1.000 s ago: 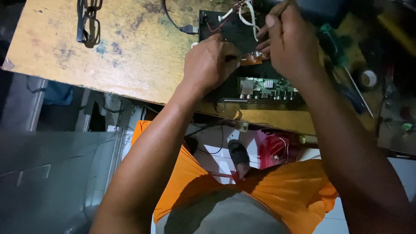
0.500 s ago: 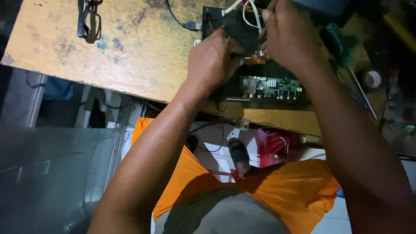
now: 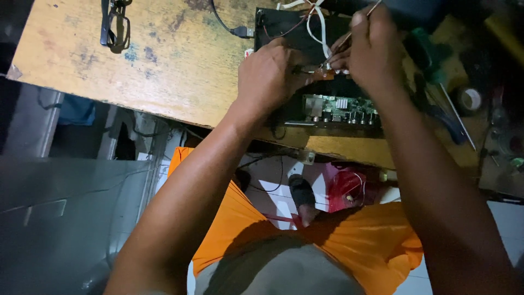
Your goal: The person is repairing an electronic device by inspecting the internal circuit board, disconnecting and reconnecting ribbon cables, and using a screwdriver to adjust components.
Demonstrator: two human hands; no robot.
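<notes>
An opened black electronic device (image 3: 284, 30) lies on a worn wooden table (image 3: 174, 65), with a green circuit board (image 3: 338, 106) along its near edge. My left hand (image 3: 270, 74) rests on the device, its fingers pinched on a small copper-coloured part (image 3: 326, 74) with thin wires. My right hand (image 3: 374, 52) is closed around a thin metal tool (image 3: 372, 7) whose tip meets that part. White and red wires (image 3: 315, 24) loop out of the device just above the hands.
Black-framed glasses (image 3: 114, 24) lie at the table's far left. A black cable (image 3: 226, 26) plugs into the device. Green-handled tools (image 3: 423, 46), a tape roll (image 3: 470, 99) and clutter fill the right side. Below the table edge are my orange shirt and a red object (image 3: 349, 188).
The view has shifted slightly. Both hands stay together over the small part, with my right hand and its tool shifted a little upward.
</notes>
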